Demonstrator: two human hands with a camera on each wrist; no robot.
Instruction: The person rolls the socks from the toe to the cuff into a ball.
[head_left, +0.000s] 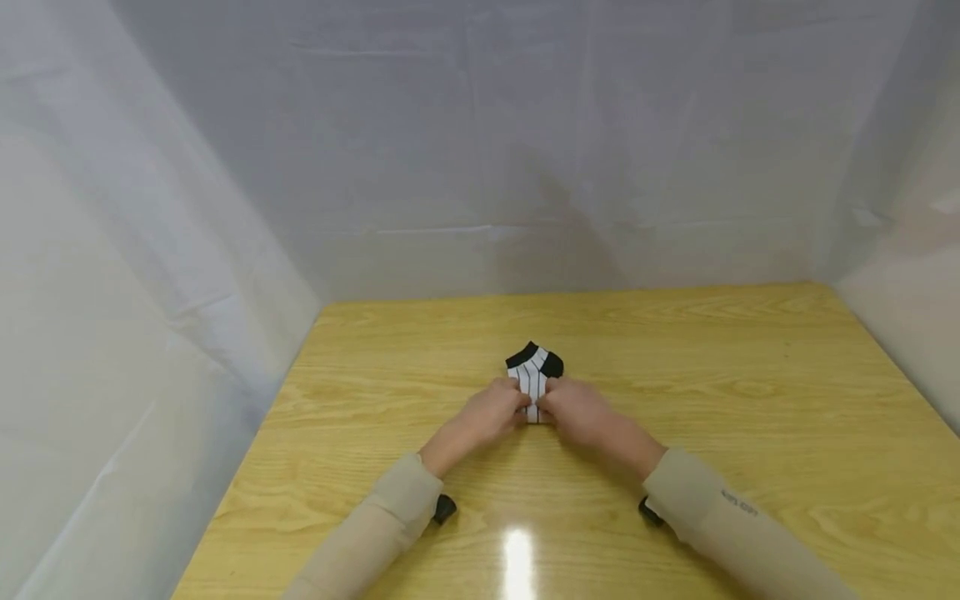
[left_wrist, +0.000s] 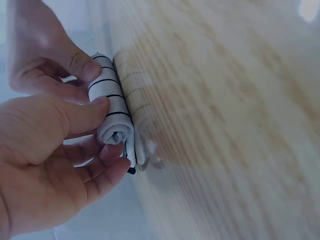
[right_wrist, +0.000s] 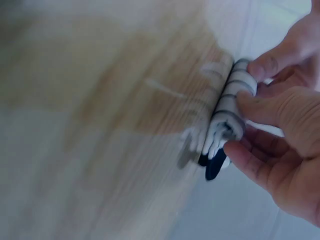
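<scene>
Reaching forward from two beige sleeves, the left hand [head_left: 491,412] and the right hand [head_left: 576,412] meet at the middle of the glossy yellow wood-grain surface [head_left: 750,400], where both pinch the near, rolled end of a small white sock with thin black stripes and black toe and heel patches [head_left: 533,377]. In the left wrist view the left thumb lies over the top of the rolled white striped fabric [left_wrist: 111,107] while the other fingers [left_wrist: 102,172] curl under it; the right wrist view shows the right hand's fingers [right_wrist: 250,162] closed round the roll [right_wrist: 232,112] the same way. Gripping from both sides at once probably keeps the roll tight and even across its width. Beyond the hands, the unrolled part of the sock lies flat on the surface, black patches farthest away. Bare wood stretches well clear on every side; the left, right and far edges are bounded by hanging white translucent sheeting [head_left: 480,150], so there is ample room to push forward.
</scene>
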